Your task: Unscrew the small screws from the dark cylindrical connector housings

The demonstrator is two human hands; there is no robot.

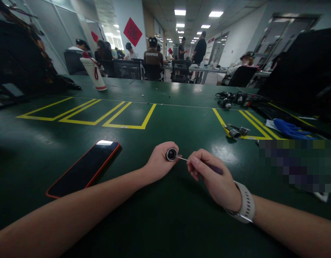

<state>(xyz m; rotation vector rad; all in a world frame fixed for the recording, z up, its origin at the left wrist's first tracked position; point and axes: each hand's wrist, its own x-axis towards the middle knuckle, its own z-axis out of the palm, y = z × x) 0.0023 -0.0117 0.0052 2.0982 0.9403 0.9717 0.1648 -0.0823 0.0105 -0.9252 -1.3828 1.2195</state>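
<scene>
Just above the table, my left hand (161,161) is closed around a round metal connector (171,154), its dark open end facing me. My right hand (210,175) grips a thin screwdriver (215,169) by its dark purple handle. The steel shaft points left and its tip meets the connector's rim; whether it sits in a screw is too small to tell. A light watch band is on my right wrist. Left of my hands lies a phone (83,170) in an orange-red case.
Metal connector parts (236,132) lie on yellow tape at the right, near blue gloves (291,129). Farther back is a heap of black cabled connectors (229,98). A white cup (94,73) stands at the back left of the green table (178,118). Several people sit or stand beyond.
</scene>
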